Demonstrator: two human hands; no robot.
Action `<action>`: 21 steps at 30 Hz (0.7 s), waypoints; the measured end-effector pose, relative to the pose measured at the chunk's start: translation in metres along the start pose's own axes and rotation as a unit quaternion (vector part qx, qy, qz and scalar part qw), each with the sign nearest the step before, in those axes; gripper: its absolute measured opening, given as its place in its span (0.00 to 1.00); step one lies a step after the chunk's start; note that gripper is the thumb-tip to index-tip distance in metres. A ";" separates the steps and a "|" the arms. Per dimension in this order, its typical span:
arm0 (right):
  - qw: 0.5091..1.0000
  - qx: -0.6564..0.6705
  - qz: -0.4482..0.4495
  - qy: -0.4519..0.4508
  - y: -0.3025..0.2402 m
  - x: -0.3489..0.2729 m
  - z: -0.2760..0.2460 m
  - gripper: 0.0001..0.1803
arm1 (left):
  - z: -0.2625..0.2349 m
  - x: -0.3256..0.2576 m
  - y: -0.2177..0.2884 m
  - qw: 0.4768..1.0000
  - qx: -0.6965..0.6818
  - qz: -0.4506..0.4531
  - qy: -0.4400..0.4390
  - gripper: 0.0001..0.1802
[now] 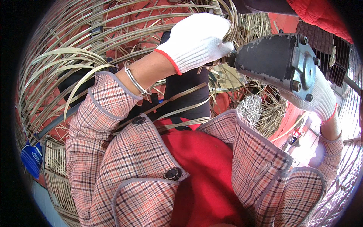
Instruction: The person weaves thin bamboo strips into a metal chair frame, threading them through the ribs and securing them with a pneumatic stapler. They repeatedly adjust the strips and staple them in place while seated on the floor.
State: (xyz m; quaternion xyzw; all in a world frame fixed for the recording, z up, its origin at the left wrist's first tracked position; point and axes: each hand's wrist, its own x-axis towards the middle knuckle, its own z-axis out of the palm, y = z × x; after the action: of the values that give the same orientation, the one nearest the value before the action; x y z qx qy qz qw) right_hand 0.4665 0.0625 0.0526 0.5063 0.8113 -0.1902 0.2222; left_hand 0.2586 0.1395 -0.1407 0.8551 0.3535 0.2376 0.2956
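Observation:
My left hand [198, 41], in a white knitted glove with a red cuff, is closed at the rim of a woven cane frame [132, 22]. Its fingers curl around pale cane strands [233, 22], and the fingertips are partly hidden. In my right hand [319, 98], gloved alike, is a pneumatic nail gun [266, 56] with a scuffed dark body and a bolted silver cap. The tool's nose points left and lies close to the left thumb. Most of the right fingers are hidden behind the tool. Long loose strands [189, 94] cross above my lap.
Cane scraps litter the red floor [128, 47]. A heap of cane coils [270, 109] lies beyond my right knee. At the far left is a blue object [31, 159] beside a slatted cane panel [56, 166]. Another person's red quilted garment [321, 15] shows at upper right.

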 end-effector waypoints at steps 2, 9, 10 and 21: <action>1.000 -0.005 0.003 0.004 0.000 0.003 -0.002 0.27 | 0.001 0.001 0.000 1.000 -0.001 -0.005 -0.007 0.33; 0.995 0.084 0.061 0.010 -0.008 0.008 -0.004 0.27 | 0.003 0.001 -0.010 0.999 -0.021 0.035 0.021 0.32; 0.991 0.081 0.100 0.024 -0.012 0.005 -0.002 0.26 | 0.003 0.001 -0.011 0.998 -0.034 0.048 0.034 0.32; 0.921 0.292 0.250 0.056 0.004 -0.041 0.039 0.32 | -0.014 0.007 -0.008 0.994 -0.086 -0.024 -0.059 0.28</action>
State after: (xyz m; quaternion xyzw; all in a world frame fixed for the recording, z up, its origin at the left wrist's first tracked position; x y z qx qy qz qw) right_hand 0.4924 0.0135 0.0425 0.7451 0.5776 -0.3282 0.0585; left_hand 0.2501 0.1541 -0.1347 0.8299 0.3346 0.2094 0.3942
